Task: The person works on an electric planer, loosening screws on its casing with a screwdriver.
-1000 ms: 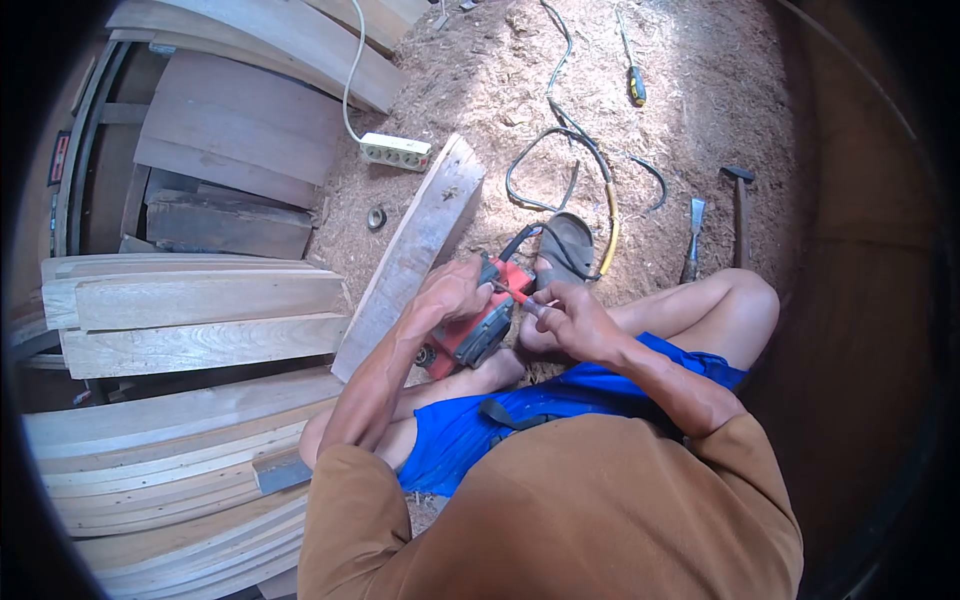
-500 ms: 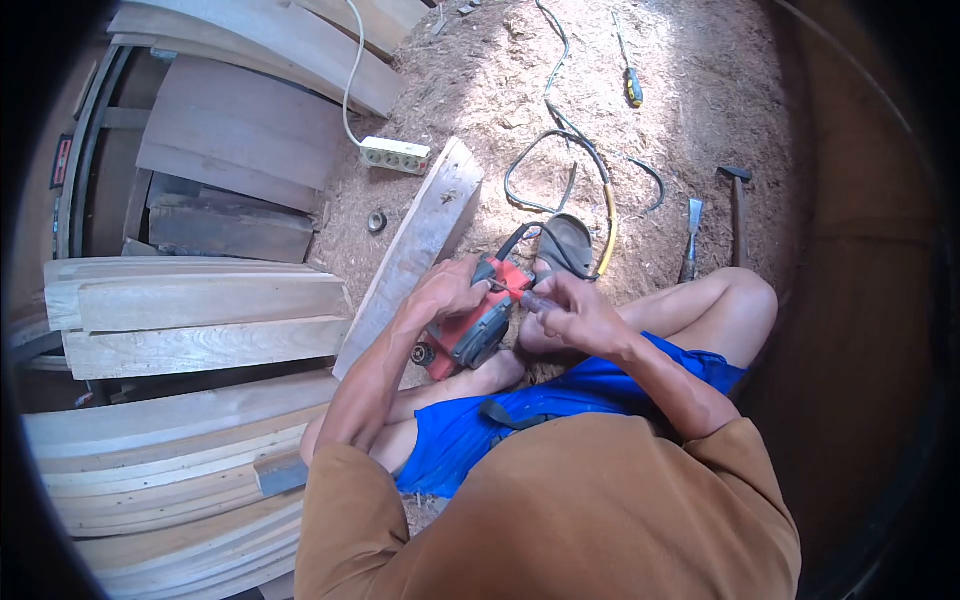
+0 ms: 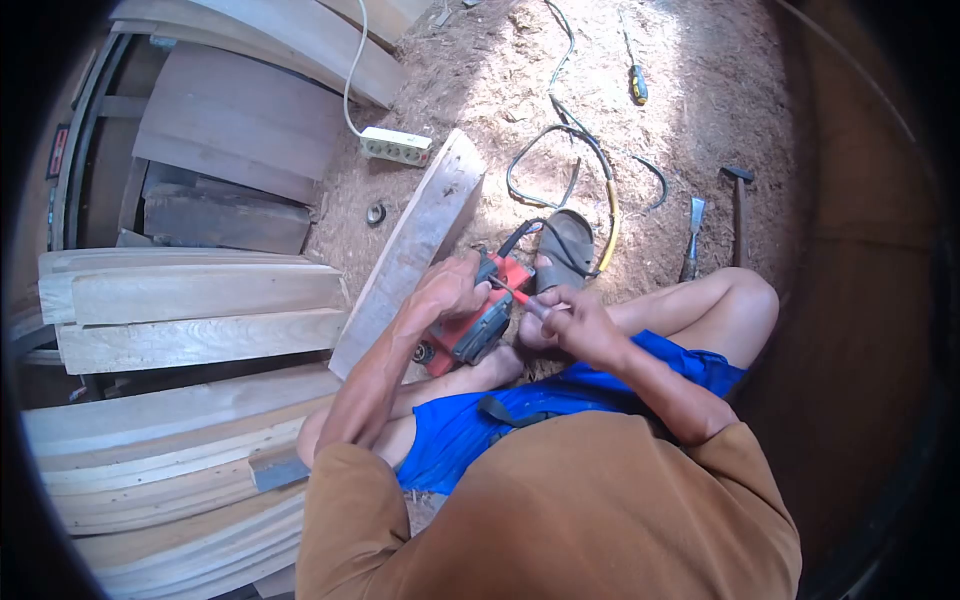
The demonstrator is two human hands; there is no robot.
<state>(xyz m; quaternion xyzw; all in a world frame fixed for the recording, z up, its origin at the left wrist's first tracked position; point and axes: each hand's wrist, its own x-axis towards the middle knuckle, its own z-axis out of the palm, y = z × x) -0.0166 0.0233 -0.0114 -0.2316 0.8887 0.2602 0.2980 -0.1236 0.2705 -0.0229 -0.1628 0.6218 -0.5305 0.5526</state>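
Observation:
A red and dark grey electric planer [image 3: 482, 338] lies tilted between my crossed legs, with its black cord running off at the top. My left hand [image 3: 450, 287] is closed around the planer's grey handle. In my right hand [image 3: 584, 325] is a screwdriver [image 3: 530, 302] with a red and translucent handle, held between fingers and thumb. Its thin shaft points left onto the planer near my left fingers; the exact spot its tip touches is hidden. Just beyond the planer is my sandalled foot [image 3: 566, 250].
A thick wooden beam [image 3: 412, 250] lies left of the planer. Stacked boards [image 3: 205, 340] fill the left side. On the shavings-covered floor are a power strip [image 3: 395, 145], a tape roll [image 3: 376, 214], another screwdriver [image 3: 638, 85], a chisel [image 3: 692, 240], a hammer [image 3: 740, 210] and looped cable [image 3: 610, 190].
My right fingers have shifted on the screwdriver handle and its red part shows more. My left hand and the planer stay in place. The view has moved slightly.

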